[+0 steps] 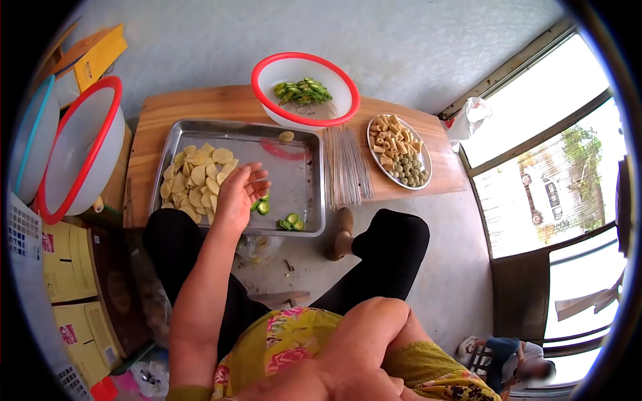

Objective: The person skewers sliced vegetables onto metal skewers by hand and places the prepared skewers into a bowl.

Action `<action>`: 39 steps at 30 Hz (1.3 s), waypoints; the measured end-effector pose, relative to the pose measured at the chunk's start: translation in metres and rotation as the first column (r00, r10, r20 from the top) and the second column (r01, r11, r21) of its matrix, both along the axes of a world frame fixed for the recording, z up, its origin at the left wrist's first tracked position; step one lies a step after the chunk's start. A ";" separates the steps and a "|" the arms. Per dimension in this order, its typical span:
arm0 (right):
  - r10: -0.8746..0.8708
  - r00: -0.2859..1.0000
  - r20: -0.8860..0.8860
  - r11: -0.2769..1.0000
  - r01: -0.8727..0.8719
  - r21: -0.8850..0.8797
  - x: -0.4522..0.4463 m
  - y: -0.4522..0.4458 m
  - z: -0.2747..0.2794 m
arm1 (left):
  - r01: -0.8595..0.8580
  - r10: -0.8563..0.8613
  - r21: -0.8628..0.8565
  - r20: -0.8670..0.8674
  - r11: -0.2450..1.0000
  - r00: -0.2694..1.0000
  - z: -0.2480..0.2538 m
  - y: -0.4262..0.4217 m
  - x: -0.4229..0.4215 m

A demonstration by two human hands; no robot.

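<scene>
My left hand (pixel 242 192) hovers over the metal tray (pixel 319 194), its fingers loosely curled and apart, with nothing visible in them. Just beside and partly behind it lie green-rimmed cucumber slices (pixel 263 206), and a second small group of cucumber slices (pixel 291 222) sits near the tray's front edge. Pale potato slices (pixel 194 177) are heaped in the left half of the tray, and a single slice (pixel 286 136) rests at its back. My right arm (pixel 374 327) is bent close to my body; its hand cannot be made out clearly near the bottom of the view.
A red-rimmed basin (pixel 305 121) holds green slices with thin sticks. Thin skewers (pixel 344 167) lie beside the tray, near an oval plate (pixel 428 175) of tan tubes and greenish balls. More basins (pixel 100 160) and boxes (pixel 83 334) stand left. A person (pixel 515 361) sits at lower right.
</scene>
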State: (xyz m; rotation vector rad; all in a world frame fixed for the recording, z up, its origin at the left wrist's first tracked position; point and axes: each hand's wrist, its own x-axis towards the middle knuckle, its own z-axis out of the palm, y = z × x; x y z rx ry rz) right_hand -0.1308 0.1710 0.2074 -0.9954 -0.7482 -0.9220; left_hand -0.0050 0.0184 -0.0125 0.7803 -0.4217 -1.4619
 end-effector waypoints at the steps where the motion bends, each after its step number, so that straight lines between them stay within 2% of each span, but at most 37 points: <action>1: 0.010 1.000 0.009 1.000 -0.010 0.003 0.001 0.002 -0.002 | -0.007 0.007 0.006 0.004 1.000 1.000 -0.002 0.001 0.001; 17: 0.067 0.994 0.086 0.997 -0.070 0.036 -0.004 0.007 -0.009 | 0.035 -0.038 0.064 0.044 0.997 0.998 -0.010 -0.003 -0.014; 19: 0.057 0.996 0.074 0.997 -0.060 0.038 -0.005 0.004 -0.015 | 0.034 -0.036 0.059 0.043 0.998 0.998 -0.008 -0.001 -0.014; 21: 0.009 1.000 -0.015 1.000 -0.008 0.030 -0.007 -0.006 -0.030 | 0.038 -0.041 0.057 0.040 0.998 0.998 -0.006 -0.001 -0.012; 22: -0.166 0.866 -0.471 0.983 0.109 -0.146 -0.028 -0.011 -0.045 | 0.033 -0.035 0.046 0.035 0.998 0.999 -0.006 0.000 -0.011; 23: -0.227 0.809 -0.543 0.973 0.158 -0.171 -0.033 -0.031 -0.061 | 0.038 -0.039 0.029 0.040 0.999 0.998 -0.004 0.001 -0.010; 24: -0.322 0.541 -0.777 0.947 0.177 -0.270 -0.052 -0.054 -0.074 | 0.041 -0.042 0.019 0.043 0.999 0.998 -0.005 0.000 -0.008; 25: -0.301 0.356 -0.885 0.919 0.356 -0.169 -0.060 -0.072 -0.085 | 0.041 -0.041 0.003 0.047 0.999 0.998 -0.005 -0.001 -0.006; 26: -0.393 0.220 -0.893 0.856 0.442 -0.268 -0.075 -0.101 -0.114 | 0.050 -0.051 0.022 0.043 0.999 0.998 -0.003 0.000 -0.006; 27: -0.381 0.055 -0.923 0.786 0.546 -0.292 -0.093 -0.128 -0.138 | 0.042 -0.043 0.009 0.052 0.999 0.998 0.000 0.000 -0.005; 28: -0.397 -0.076 -0.915 0.713 0.603 -0.359 -0.118 -0.158 -0.166 | 0.033 -0.032 -0.007 0.062 0.999 0.998 0.002 -0.001 -0.005; 29: -0.467 -0.266 -0.844 0.593 0.614 -0.521 -0.140 -0.183 -0.182 | 0.036 -0.036 -0.001 0.061 0.999 0.997 0.003 0.000 -0.005; 31: -0.483 -0.504 -0.716 0.456 0.553 -0.697 -0.201 -0.237 -0.246 | 0.042 -0.041 -0.021 0.066 0.999 0.997 0.005 0.000 -0.005; 32: -0.475 -0.632 -0.613 0.439 0.433 -0.787 -0.222 -0.249 -0.255 | 0.044 -0.043 -0.018 0.068 0.999 0.997 0.006 0.001 -0.007; 33: -0.495 -0.752 -0.436 0.357 0.281 -0.891 -0.237 -0.259 -0.268 | 0.031 -0.031 0.004 0.055 1.000 0.998 0.009 0.001 -0.009; 35: -0.380 -0.866 -0.325 0.408 0.159 -0.899 -0.250 -0.267 -0.280 | 0.018 -0.019 0.027 0.046 0.999 0.999 0.008 0.001 -0.010; 36: -0.378 -0.866 -0.328 0.409 0.161 -0.898 -0.249 -0.266 -0.283 | 0.017 -0.018 0.038 0.044 0.999 0.999 0.005 0.000 -0.010; 38: -0.330 -0.935 -0.128 0.409 -0.019 -0.912 -0.244 -0.264 -0.288 | 0.016 -0.018 0.047 0.044 0.999 0.999 -0.001 -0.002 -0.010; 39: -0.331 -0.935 -0.130 0.408 -0.018 -0.913 -0.241 -0.264 -0.290 | 0.033 -0.035 0.044 0.046 0.999 0.998 -0.005 -0.002 -0.008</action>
